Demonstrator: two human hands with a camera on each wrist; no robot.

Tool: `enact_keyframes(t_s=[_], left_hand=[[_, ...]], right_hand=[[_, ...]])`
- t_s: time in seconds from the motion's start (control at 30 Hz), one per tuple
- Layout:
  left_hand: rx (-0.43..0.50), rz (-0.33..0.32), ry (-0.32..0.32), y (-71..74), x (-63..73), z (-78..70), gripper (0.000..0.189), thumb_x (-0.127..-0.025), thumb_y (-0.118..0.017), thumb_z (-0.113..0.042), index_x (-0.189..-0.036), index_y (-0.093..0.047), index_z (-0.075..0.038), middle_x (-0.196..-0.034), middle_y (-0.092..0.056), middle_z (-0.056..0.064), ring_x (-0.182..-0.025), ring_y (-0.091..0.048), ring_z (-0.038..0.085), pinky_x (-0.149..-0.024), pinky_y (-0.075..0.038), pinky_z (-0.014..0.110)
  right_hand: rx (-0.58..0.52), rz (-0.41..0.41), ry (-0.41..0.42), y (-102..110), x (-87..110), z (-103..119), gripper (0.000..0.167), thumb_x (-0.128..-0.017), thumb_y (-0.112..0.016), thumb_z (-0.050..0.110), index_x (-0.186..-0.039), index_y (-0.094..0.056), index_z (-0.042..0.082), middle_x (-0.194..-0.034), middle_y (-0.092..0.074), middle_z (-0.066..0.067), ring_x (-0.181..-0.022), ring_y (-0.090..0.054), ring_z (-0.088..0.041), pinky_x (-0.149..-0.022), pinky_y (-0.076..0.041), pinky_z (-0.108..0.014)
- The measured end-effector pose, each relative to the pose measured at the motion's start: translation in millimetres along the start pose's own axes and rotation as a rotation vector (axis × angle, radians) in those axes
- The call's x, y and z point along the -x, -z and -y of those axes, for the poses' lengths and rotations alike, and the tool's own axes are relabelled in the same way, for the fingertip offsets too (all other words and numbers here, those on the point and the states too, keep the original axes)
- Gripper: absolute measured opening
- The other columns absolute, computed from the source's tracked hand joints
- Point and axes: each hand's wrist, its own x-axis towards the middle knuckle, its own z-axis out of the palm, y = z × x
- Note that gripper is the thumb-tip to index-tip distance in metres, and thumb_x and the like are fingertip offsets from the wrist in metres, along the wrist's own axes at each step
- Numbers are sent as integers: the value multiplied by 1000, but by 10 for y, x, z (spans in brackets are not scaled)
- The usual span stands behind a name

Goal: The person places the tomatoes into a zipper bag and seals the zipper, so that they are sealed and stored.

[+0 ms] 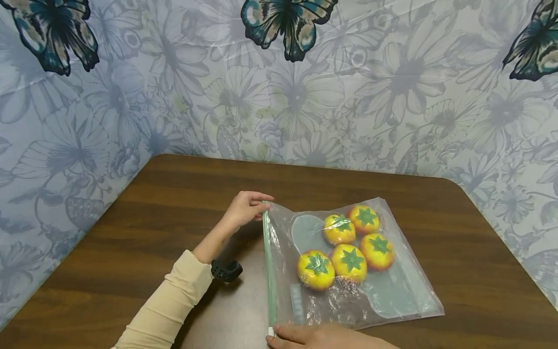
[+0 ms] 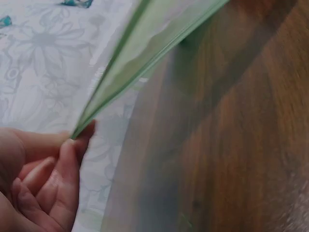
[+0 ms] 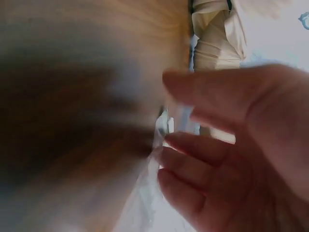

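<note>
A clear plastic zip bag (image 1: 414,271) with a green zip strip (image 1: 271,271) along its left edge lies on the table. Several round yellow-orange fruits (image 1: 350,263) with green star-shaped tops show through the plastic, grouped in its middle. At the far end of the strip, my left hand (image 1: 247,208) pinches the bag's corner between thumb and fingers. The left wrist view shows the green strip (image 2: 140,72) parted into two edges beyond that pinch. My right hand (image 3: 231,145) is at the near corner, fingers touching the bag's edge (image 3: 161,128), thumb held apart from them.
The brown wooden table (image 1: 174,194) has rounded far corners. Behind it hangs a pale cloth (image 1: 305,106) printed with flowers and butterflies. A black band (image 1: 226,270) is on my left wrist, below a cream sleeve (image 1: 170,295).
</note>
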Motion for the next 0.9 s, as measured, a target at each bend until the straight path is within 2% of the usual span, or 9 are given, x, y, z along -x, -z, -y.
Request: enact_keyframes(t_s=[0.07,0.13,0.23,0.33,0.43,0.53,0.63,0.8,0.9], left_hand=[[18,-9,-13,0,44,-25,32,-92,-61,-8,-120,-59,7,-95,-68,17,-72,-64,24,-69,-54,37],[43,6,-5,7,96,-4,42,-93,-60,-14,-128,-51,8,-102,-65,21,-79,-65,26,-72,-54,38],[96,74,47,13,269,94,58,-95,-57,-21,-139,-33,9,-111,-60,27,-85,-65,30,-75,-53,37],[173,175,117,-28,547,219,67,-97,-54,-25,-142,-20,12,-112,-59,28,-86,-65,31,-76,-53,37],[234,268,169,-105,866,245,65,-97,-53,-27,-138,-24,15,-106,-62,23,-85,-66,31,-74,-53,38],[281,334,204,-190,1100,219,62,-97,-53,-28,-135,-30,15,-98,-64,17,-82,-66,30,-71,-54,38],[315,349,238,-287,1205,187,65,-96,-55,-30,-137,-28,13,-94,-64,13,-80,-66,30,-69,-54,37],[321,266,274,-443,1256,151,68,-91,-62,-29,-136,-25,8,-92,-61,11,-70,-64,24,-65,-55,37],[322,223,266,-544,1332,120,64,-88,-67,-23,-130,-26,3,-92,-60,10,-66,-63,22,-60,-55,38]], right_hand=[[-31,7,4,29,9,7,60,-97,-50,34,-148,-29,11,-148,-31,-5,-126,-38,-12,-83,-41,-10],[-76,-29,-12,113,30,21,58,-98,-49,33,-148,-28,10,-148,-30,-6,-124,-40,-13,-85,-42,-13],[-100,-174,-58,340,77,21,53,-99,-48,28,-146,-33,8,-144,-38,-5,-120,-46,-12,-89,-43,-21],[-72,-334,-148,655,129,-93,48,-97,-53,22,-142,-41,9,-134,-50,-1,-111,-53,-9,-88,-45,-26],[-95,-422,-240,966,80,-351,44,-95,-56,17,-137,-48,6,-127,-56,-4,-103,-58,-10,-85,-48,-29],[-157,-424,-303,1229,-84,-653,40,-95,-56,13,-133,-50,1,-127,-56,-10,-107,-58,-17,-87,-48,-35],[-181,-381,-366,1369,-322,-955,42,-95,-57,14,-133,-48,-1,-129,-54,-14,-112,-55,-24,-90,-46,-39],[-203,-255,-500,1389,-720,-1355,53,-97,-53,26,-138,-39,-4,-134,-47,-17,-120,-47,-30,-95,-41,-39],[-229,-219,-540,1354,-882,-1473,50,-96,-53,29,-134,-46,-3,-125,-55,-15,-110,-54,-25,-88,-45,-35]])
